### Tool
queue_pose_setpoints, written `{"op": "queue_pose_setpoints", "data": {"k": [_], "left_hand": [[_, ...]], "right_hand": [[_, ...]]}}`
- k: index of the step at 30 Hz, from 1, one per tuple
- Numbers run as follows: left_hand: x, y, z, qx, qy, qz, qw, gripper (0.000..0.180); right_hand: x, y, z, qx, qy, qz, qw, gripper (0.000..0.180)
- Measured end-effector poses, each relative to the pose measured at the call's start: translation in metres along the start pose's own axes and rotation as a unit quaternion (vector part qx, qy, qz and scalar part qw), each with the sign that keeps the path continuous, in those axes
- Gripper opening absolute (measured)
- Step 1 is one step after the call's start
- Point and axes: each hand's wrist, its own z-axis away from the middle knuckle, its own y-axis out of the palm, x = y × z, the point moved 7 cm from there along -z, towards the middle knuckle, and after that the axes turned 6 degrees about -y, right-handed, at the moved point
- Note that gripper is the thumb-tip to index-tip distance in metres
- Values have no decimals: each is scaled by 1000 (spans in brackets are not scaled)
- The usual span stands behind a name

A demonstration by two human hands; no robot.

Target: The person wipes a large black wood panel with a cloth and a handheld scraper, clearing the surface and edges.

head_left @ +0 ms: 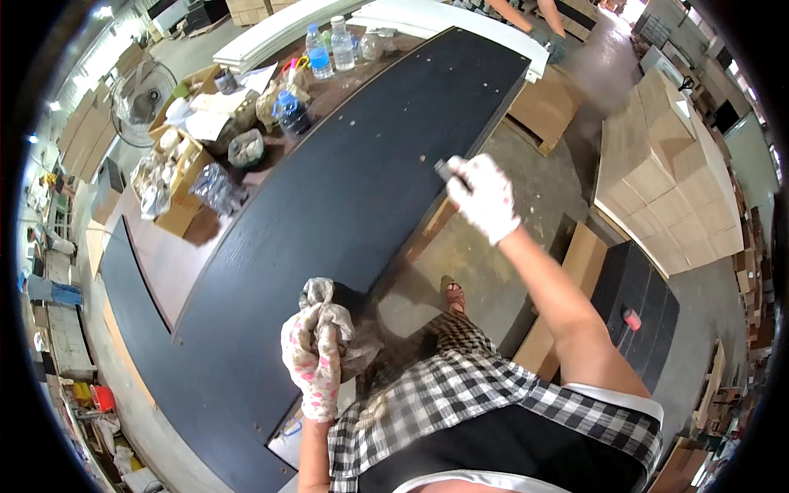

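The pink-spotted, white-gloved right hand (485, 197) curls its fingers round a small dark-grey piece (445, 170); the gloved left hand (312, 357) bunches a crumpled grey cloth (335, 315). Leftward of the right fingers lies the long, black, wood-grained panel (329, 193), slanting far-right.

Room to pass lay along the middle of the black panel (329, 189), with low specks (422, 158) here and there. At its near edge the left grip (314, 353) and a bunched rag (357, 349) blocked the way; at the right edge, the right grip (485, 197), holding a small dark piece (445, 170). Bottles (319, 57), a jar (290, 119) and a box (185, 197) crowded the tabletop (156, 259) beyond. The floor (534, 185) opened between panel and carton stack (670, 185); the right forearm (559, 296) crossed that gap. Another person's arms (514, 12) hung past the far end.
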Motion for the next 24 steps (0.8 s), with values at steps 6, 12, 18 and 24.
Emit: {"op": "queue_pose_setpoints", "data": {"k": [6,12,18,24], "left_hand": [[-38,94,-46,77,39,-313,946,64],[-64,206,-109,94,68,-355,928,73],[-96,302,-174,169,82,-373,909,68],[-137,390,-235,228,127,-368,892,68]], "right_hand": [[-11,13,8,-15,-74,-108,991,31],[-228,35,-54,-37,3,-117,992,28],[-411,62,-104,-22,71,-77,994,30],[-577,63,-160,17,223,-10,975,33]]}}
